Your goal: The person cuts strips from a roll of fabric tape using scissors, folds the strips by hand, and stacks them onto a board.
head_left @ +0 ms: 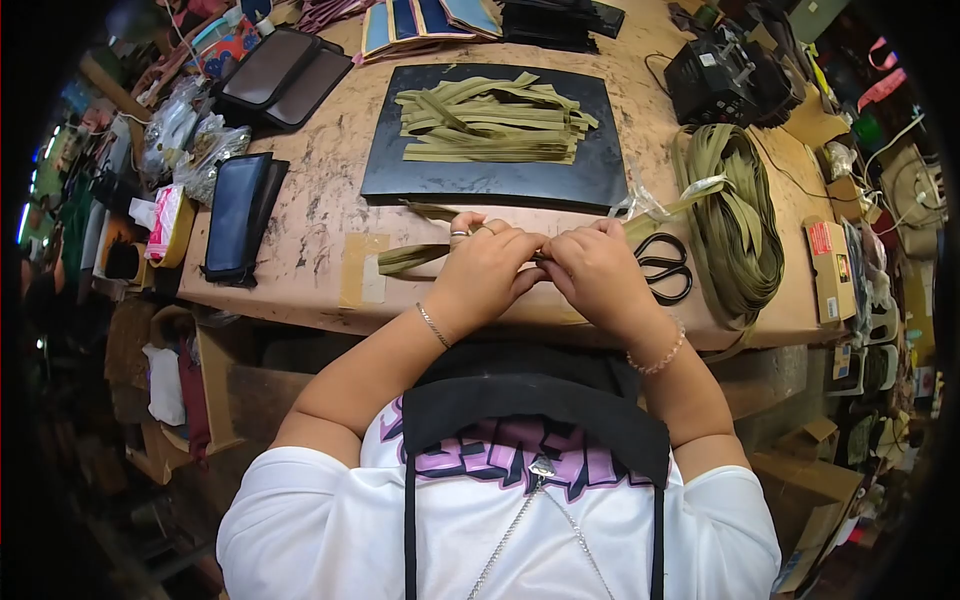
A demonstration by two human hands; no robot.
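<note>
My left hand (487,268) is closed on an olive strip (412,259), whose loose end sticks out to the left over the table. My right hand (597,266) meets it at the fingertips, pinching the same strip. Behind my hands, cut olive strips (490,120) lie piled on a black board (400,184). To the right is a large coil of olive strip (735,225), with a length running from it toward my right hand. Black-handled scissors (664,268) lie between that hand and the coil; their blades are hidden.
The wooden table (310,220) has its front edge just below my hands. Dark pouches (238,215) lie at the left, a black device (725,75) stands at the back right, and a small box (828,270) sits at the right edge.
</note>
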